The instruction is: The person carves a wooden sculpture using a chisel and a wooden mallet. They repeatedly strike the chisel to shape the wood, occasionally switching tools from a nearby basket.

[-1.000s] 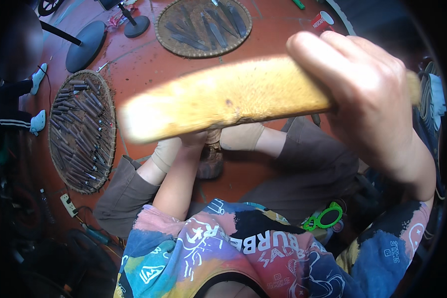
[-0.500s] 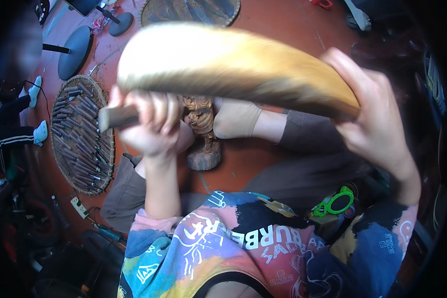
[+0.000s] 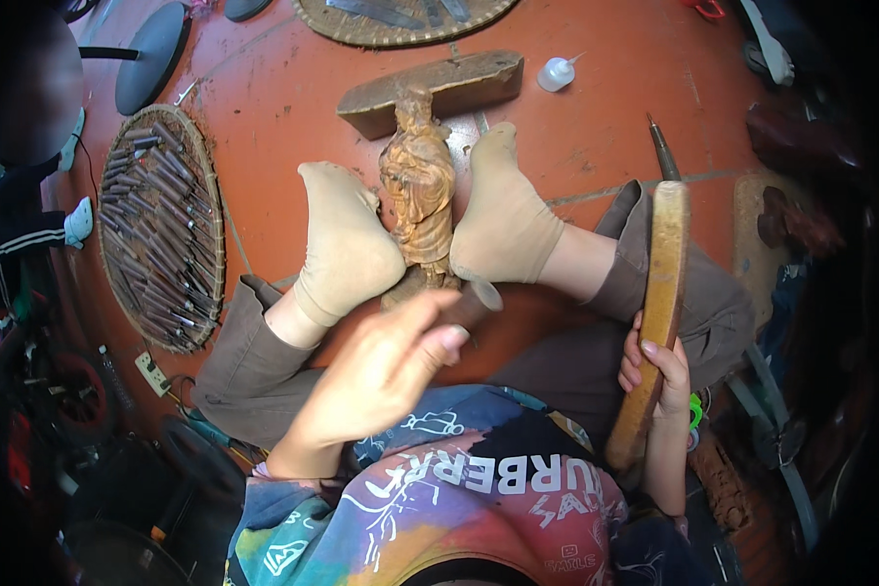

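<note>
A carved wooden figure [image 3: 418, 186] in a draped robe lies between my socked feet, its head on a dark wooden block [image 3: 439, 93] and its base toward me. Just over the base is my left hand [image 3: 381, 366], slightly blurred, its fingers curled round a short tool handle [image 3: 479, 301] whose round pale butt end shows; the rest of that tool is hidden. Off to the right, my right hand [image 3: 659, 371] grips a long, slightly curved wooden mallet [image 3: 666, 249] over my knee. Past its far end shows a dark pointed metal tip [image 3: 662, 146]; whether the two are joined I cannot tell.
An oval woven tray [image 3: 215, 225] at the left holds several wood-handled carving tools. Another woven tray [image 3: 391, 39] with flat blades is at the far side. Right of the block stands a white squeeze bottle [image 3: 557, 74]. A power socket strip [image 3: 151, 373] lies at the lower left.
The mallet has dropped from high before me to my right side, now in my right hand alone. My left hand has come down toward the figure's base. The figure is now in full view.
</note>
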Demonstrator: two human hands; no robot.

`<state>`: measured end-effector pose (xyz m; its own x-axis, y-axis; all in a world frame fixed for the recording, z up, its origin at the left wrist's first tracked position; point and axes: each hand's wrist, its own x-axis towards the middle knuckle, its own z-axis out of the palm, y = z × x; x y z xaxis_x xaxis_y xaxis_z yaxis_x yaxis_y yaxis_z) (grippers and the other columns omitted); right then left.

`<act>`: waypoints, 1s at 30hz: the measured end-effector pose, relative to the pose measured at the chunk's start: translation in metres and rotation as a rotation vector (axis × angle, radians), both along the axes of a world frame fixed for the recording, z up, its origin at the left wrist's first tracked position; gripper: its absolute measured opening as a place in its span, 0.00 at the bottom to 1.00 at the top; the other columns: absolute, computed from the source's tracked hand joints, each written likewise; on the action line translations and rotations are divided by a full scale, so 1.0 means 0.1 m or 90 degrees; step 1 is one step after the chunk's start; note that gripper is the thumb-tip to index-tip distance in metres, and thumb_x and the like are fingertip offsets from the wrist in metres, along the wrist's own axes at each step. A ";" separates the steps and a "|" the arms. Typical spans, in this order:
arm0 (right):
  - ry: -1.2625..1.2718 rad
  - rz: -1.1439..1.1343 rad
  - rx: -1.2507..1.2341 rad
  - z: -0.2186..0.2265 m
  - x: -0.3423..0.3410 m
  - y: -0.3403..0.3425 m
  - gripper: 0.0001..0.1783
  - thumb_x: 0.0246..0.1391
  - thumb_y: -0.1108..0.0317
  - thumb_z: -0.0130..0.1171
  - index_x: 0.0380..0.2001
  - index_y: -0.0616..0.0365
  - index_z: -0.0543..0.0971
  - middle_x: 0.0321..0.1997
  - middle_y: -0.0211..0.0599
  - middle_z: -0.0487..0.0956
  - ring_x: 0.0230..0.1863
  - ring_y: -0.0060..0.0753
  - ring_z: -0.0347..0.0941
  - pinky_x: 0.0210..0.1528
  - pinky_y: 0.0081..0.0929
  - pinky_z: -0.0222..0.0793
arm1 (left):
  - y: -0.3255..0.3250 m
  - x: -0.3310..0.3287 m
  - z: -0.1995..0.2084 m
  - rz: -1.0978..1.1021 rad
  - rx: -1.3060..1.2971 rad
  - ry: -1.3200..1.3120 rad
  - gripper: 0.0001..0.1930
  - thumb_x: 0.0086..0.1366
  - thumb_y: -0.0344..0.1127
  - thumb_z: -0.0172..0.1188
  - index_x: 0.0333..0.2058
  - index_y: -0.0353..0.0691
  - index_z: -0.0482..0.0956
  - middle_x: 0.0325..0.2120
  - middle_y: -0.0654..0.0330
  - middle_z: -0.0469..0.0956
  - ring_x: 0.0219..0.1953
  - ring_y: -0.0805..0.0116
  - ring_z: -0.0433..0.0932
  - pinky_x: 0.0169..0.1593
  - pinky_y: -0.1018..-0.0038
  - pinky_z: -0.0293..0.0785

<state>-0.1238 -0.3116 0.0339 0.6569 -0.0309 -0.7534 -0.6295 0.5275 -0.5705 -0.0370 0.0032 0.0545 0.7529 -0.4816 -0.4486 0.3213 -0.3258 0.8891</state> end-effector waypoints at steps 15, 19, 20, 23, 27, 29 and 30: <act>-0.120 0.026 -0.076 -0.26 -0.05 0.02 0.19 0.50 0.68 0.53 0.45 0.63 0.64 0.23 0.36 0.68 0.17 0.26 0.66 0.18 0.22 0.63 | 3.11 0.29 -0.44 0.686 0.344 -0.274 0.17 0.66 0.47 0.53 0.37 0.37 0.70 0.17 0.62 0.73 0.16 0.76 0.70 0.22 0.81 0.67; -0.156 0.004 -0.031 -0.35 -0.19 -0.04 0.20 0.58 0.61 0.51 0.49 0.62 0.63 0.26 0.35 0.68 0.17 0.23 0.64 0.17 0.21 0.61 | 3.60 0.17 -0.74 0.744 0.493 -0.188 0.26 0.60 0.43 0.56 0.48 0.24 0.70 0.26 0.53 0.81 0.28 0.67 0.80 0.37 0.74 0.71; -0.169 0.013 -0.004 -0.40 -0.22 -0.05 0.22 0.60 0.57 0.49 0.49 0.61 0.63 0.26 0.34 0.68 0.18 0.22 0.64 0.18 0.20 0.61 | 3.80 0.09 -0.89 0.749 0.566 -0.204 0.26 0.60 0.44 0.55 0.47 0.24 0.71 0.28 0.49 0.82 0.30 0.67 0.80 0.41 0.74 0.71; -0.170 -0.002 0.000 -0.46 -0.30 -0.12 0.21 0.64 0.52 0.41 0.50 0.58 0.61 0.27 0.33 0.67 0.17 0.20 0.62 0.17 0.18 0.60 | 3.80 0.27 -1.20 0.728 0.571 -0.194 0.20 0.58 0.45 0.56 0.38 0.31 0.78 0.21 0.55 0.82 0.32 0.66 0.82 0.39 0.70 0.73; -0.153 0.022 -0.071 -0.36 -0.22 -0.02 0.20 0.64 0.53 0.42 0.48 0.58 0.63 0.25 0.32 0.67 0.17 0.20 0.63 0.17 0.16 0.61 | 3.56 0.47 -1.36 0.651 0.658 -0.223 0.27 0.52 0.51 0.61 0.41 0.30 0.77 0.30 0.47 0.81 0.36 0.53 0.81 0.42 0.66 0.75; -0.140 0.016 -0.086 -0.34 -0.21 -0.01 0.19 0.64 0.53 0.43 0.48 0.57 0.63 0.24 0.32 0.67 0.17 0.20 0.63 0.17 0.16 0.61 | 3.49 0.66 -1.39 0.607 0.636 -0.195 0.30 0.51 0.53 0.62 0.42 0.30 0.76 0.36 0.41 0.79 0.42 0.50 0.79 0.47 0.64 0.73; -0.139 0.023 -0.078 -0.35 -0.19 -0.02 0.19 0.64 0.53 0.43 0.48 0.57 0.63 0.24 0.32 0.67 0.17 0.20 0.63 0.17 0.16 0.61 | 3.51 0.71 -1.49 0.605 0.644 -0.210 0.31 0.50 0.54 0.62 0.42 0.28 0.76 0.37 0.41 0.79 0.42 0.48 0.79 0.47 0.64 0.73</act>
